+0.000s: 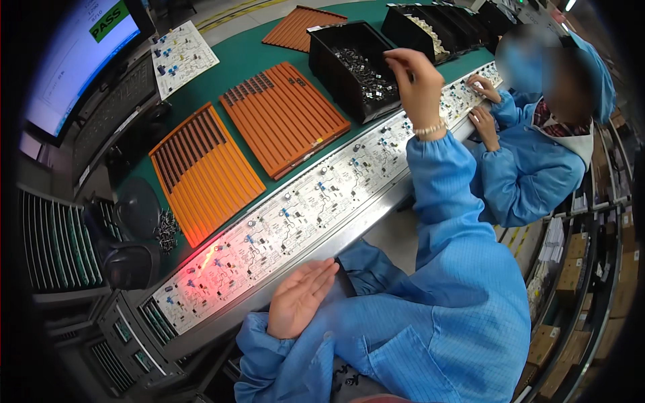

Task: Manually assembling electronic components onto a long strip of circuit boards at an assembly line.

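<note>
At 1 o'clock the right hand (418,87) is raised by a black bin (329,84) of metal parts (368,75), fingers curled; I cannot tell whether they pinch anything; at 6 the left hand (300,299) lies unfolded, palm up, near circuit boards (302,216) running from 8 to 2 o'clock

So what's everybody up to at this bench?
One person in a blue smock has their right hand raised beside a black bin of small metal parts, fingers bent; whether it holds anything is unclear. Their left hand is open and empty near a row of circuit boards. A co-worker's hands are farther along the row.
</note>
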`<state>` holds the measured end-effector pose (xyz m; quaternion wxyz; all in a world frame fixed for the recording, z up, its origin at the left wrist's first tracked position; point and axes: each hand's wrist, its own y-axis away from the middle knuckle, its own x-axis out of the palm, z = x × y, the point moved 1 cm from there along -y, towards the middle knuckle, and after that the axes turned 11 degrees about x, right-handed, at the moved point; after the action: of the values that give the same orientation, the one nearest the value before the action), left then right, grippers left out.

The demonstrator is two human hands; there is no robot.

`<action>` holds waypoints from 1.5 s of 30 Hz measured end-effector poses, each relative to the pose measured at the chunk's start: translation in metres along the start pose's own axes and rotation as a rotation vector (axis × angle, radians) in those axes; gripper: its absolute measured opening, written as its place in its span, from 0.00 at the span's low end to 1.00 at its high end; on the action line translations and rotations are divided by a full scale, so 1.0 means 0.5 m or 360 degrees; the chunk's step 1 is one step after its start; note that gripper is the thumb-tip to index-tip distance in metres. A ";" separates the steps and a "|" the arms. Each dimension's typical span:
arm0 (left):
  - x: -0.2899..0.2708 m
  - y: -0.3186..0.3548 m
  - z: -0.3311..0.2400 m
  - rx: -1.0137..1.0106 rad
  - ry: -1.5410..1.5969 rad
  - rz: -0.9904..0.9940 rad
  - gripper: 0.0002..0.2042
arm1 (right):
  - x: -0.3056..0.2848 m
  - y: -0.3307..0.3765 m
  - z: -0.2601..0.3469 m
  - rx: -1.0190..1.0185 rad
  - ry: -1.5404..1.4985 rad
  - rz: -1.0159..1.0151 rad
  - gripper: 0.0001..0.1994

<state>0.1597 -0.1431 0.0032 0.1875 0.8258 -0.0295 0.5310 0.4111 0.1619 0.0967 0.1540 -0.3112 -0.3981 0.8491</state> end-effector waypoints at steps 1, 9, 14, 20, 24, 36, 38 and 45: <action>-0.001 0.008 0.002 0.0004 -0.0003 -0.0004 0.16 | -0.001 0.005 -0.028 0.0001 -0.0006 -0.0001 0.09; -0.091 0.068 0.040 -0.0241 -0.0174 0.0026 0.17 | -0.069 0.066 -0.050 0.0513 0.0146 0.0286 0.06; -0.150 0.059 0.075 -0.0278 -0.0218 -0.0055 0.20 | -0.178 0.204 -0.056 0.0582 0.0042 0.0044 0.05; -0.217 0.069 0.095 -0.0185 -0.0082 -0.0353 0.16 | -0.247 0.486 -0.100 0.1070 -0.0028 -0.0373 0.05; -0.243 0.095 0.095 -0.0046 0.0051 -0.0530 0.15 | -0.246 0.565 -0.075 0.1357 -0.0079 -0.0279 0.05; -0.284 0.154 0.138 0.0283 0.0302 -0.0721 0.14 | -0.127 0.520 0.015 0.0850 -0.0348 0.0289 0.05; -0.310 0.162 0.160 0.0293 0.0272 -0.0769 0.14 | -0.109 0.560 0.018 0.1095 -0.0725 0.0086 0.04; -0.388 0.186 0.213 0.0426 0.0227 -0.0959 0.14 | -0.093 0.757 0.058 0.1392 -0.0871 0.0592 0.06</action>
<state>0.1445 -0.2947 -0.1821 0.2274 0.7756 0.2991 0.5072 0.4223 -0.1195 -0.1623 0.0071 -0.0512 0.0284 0.9983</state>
